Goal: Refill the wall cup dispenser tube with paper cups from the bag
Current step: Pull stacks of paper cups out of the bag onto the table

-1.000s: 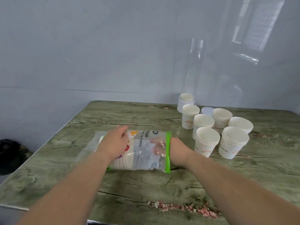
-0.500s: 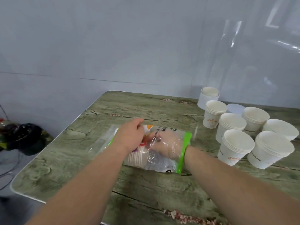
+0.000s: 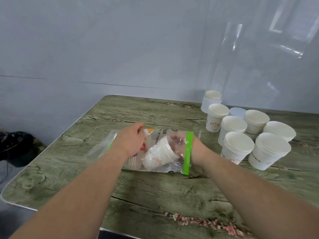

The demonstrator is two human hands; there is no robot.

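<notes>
Since half a second ago a stack of paper cups (image 3: 158,156) inside the bag (image 3: 166,134) has been tipped up off the remaining cups and drawn toward the mouth, rim first. The bag is laid flat on the green wood-grain table (image 3: 155,195), its green zip strip (image 3: 188,152) turned toward the right. The right hand (image 3: 178,146) is passed through that opening up to the wrist and is seen through the film, blurred, with its fingers closed round the rim end of the tilted stack. The left hand (image 3: 132,140) is set on top of the bag at its far end, fingers curled down into the plastic, so the bag is held in place. Several standing cup stacks (image 3: 238,146) are grouped on the table well right of the bag, rims up. The clear dispenser tube (image 3: 222,66) is seen upright against the wall behind them, with a few cups (image 3: 213,96) visible in its white base.
</notes>
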